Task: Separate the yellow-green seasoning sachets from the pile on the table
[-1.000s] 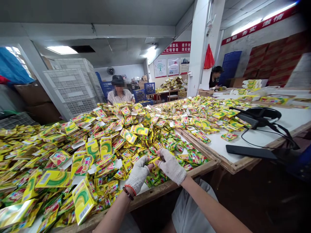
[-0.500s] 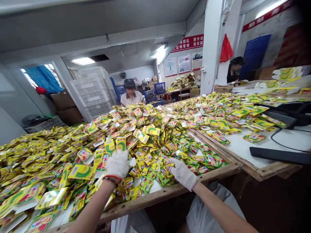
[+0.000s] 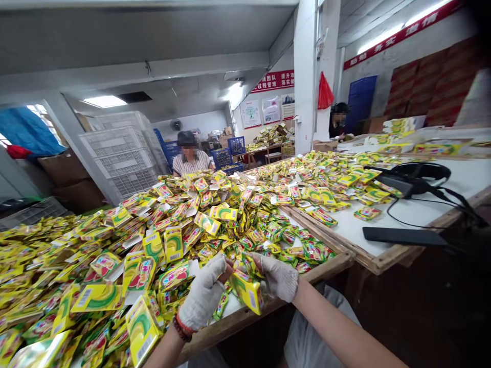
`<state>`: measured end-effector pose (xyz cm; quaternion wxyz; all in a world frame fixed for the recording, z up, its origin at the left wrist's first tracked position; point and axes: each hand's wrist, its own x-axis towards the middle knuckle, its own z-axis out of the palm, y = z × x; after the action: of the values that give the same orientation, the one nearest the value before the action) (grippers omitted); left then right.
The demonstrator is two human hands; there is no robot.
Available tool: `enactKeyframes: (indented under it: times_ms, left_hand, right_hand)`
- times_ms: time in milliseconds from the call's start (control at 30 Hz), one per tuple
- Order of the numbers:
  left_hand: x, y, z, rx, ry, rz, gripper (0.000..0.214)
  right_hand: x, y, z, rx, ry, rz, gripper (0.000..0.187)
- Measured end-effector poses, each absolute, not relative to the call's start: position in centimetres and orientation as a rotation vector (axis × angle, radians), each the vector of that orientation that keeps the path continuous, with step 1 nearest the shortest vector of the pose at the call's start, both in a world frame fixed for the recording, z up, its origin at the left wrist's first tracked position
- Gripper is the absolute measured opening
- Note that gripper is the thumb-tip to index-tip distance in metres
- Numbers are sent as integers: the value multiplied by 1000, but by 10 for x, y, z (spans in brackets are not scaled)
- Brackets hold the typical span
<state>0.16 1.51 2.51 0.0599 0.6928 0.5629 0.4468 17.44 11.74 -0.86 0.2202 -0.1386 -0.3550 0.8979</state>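
Observation:
In front of me, near the table's front edge, both gloved hands come together. My left hand (image 3: 204,296), in a white knit glove, is closed on a small yellow carton (image 3: 245,292) with a green curve and a barcode, tilted downward. My right hand (image 3: 278,276), gloved too, pinches a small yellow-green candy packet (image 3: 250,263) at the carton's upper end. Whether the packet is partly inside the carton I cannot tell. Loose green and yellow packets (image 3: 276,230) lie just beyond my hands. A heap of yellow cartons (image 3: 153,250) spreads to the left.
A wooden rim (image 3: 230,329) edges the table. On the table to the right lie a flat black device (image 3: 402,236), a cable and a black strap (image 3: 425,174). A co-worker (image 3: 190,156) sits behind the heap; another person (image 3: 338,120) is farther right.
My left hand has moved from the carton pile toward the right and now holds a carton. My right hand has brought a packet up to it. The view has turned right.

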Motion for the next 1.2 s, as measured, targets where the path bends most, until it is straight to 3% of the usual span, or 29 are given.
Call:
enactKeyframes:
  times_ms: [267,400,467,533,667,867,1033,1200]
  left_hand:
    - [21,60,0,1671,2062,1471,19]
    - [6,53,12,1531,2086,1422,43]
    - [6,37,24,1579,2134,1389,41]
    - [17,19,33,1846,2294,1209,43]
    - [43,4,29,2297,2731,546,70]
    - [36,18,16,2294,2846,285,55]
    - [41,17,22,2499,2701,312,52]
    - [32,21,12,2381,2569,476,55]
  right_hand:
    - [149,94,-6,-472,-810,2186,33]
    - [149,99,-1,-599,-753,2016,36]
    - [150,104,-2,-651,-731,1949,34]
    - [148,106,-5,-703,-746,1902,30]
    - [140,104,-11,-722,-723,1916,23]
    - [145,111,-19,-629,-557,1996,21]
    - [150,107,-17,-630,-505,2052,19]
    - [162,97,1,-609,-761,1962,28]
